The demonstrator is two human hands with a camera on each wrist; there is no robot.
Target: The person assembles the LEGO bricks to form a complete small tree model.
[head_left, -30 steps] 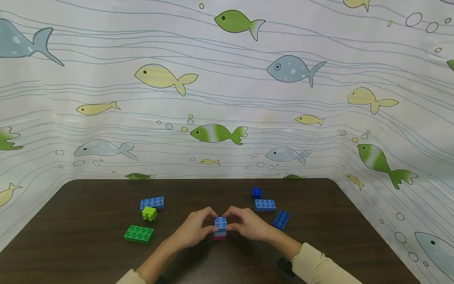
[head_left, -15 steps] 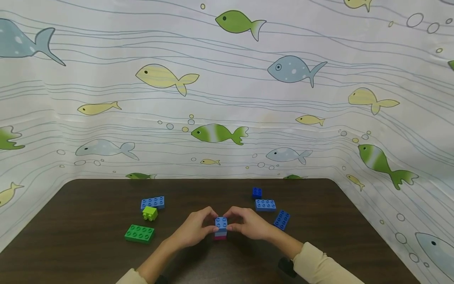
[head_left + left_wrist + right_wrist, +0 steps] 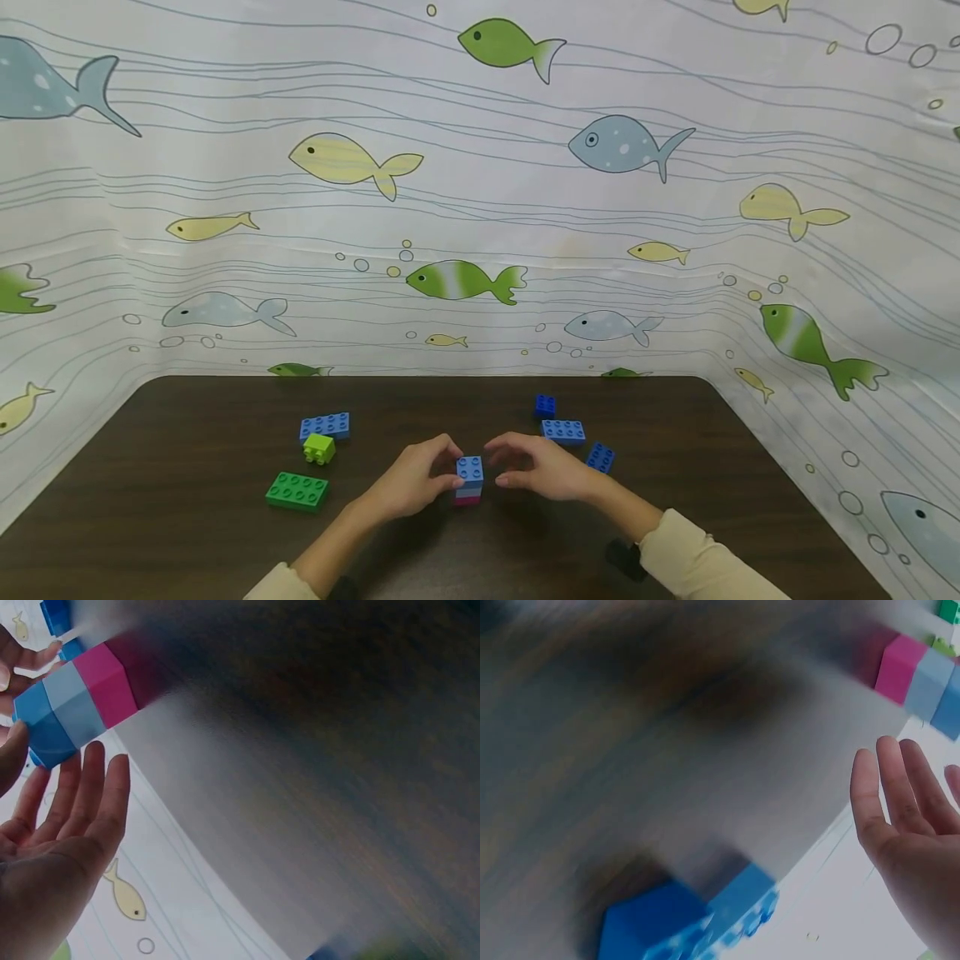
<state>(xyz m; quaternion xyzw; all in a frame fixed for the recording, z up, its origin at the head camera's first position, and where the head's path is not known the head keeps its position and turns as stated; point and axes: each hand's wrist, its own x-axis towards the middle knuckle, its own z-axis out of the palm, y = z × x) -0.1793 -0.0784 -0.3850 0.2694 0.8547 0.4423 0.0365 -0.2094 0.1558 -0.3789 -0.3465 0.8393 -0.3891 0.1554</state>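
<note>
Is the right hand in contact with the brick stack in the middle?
Apart. In the head view, a strip of dark tabletop shows between the right hand and the brick stack.

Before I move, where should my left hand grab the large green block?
Probably from above: bring your left hand down and pinch the long sides of the large green block at mid-length, thumb near you, fingers on the far side. It lies flat, studs up, and is narrower across that way; the lime block beyond it sits apart, leaving some finger room.
</note>
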